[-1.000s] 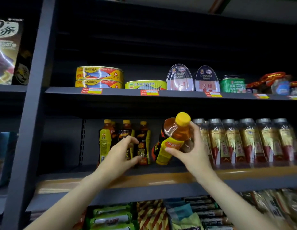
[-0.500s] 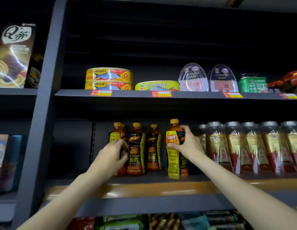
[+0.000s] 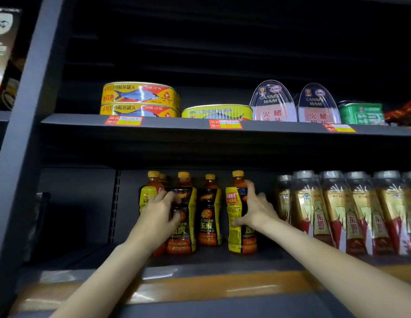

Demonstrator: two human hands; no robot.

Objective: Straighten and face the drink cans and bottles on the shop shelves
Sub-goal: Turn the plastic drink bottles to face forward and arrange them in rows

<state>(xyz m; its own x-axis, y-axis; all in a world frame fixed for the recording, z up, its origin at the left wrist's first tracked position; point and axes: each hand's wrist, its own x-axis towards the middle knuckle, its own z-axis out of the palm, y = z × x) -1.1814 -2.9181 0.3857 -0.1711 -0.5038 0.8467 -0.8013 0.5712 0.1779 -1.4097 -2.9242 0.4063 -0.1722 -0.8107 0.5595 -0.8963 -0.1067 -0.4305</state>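
Right of hands: silver-capped bottles (image 3: 351, 212)

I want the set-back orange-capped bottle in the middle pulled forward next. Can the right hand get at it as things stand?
Probably yes: the right hand grips the front bottle beside it, and the middle bottle stands with nothing in front.

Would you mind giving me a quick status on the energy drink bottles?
Left hand grips second bottle. Right hand holds rightmost bottle, upright on shelf. Silver-capped bottles close beside; nothing blocking.
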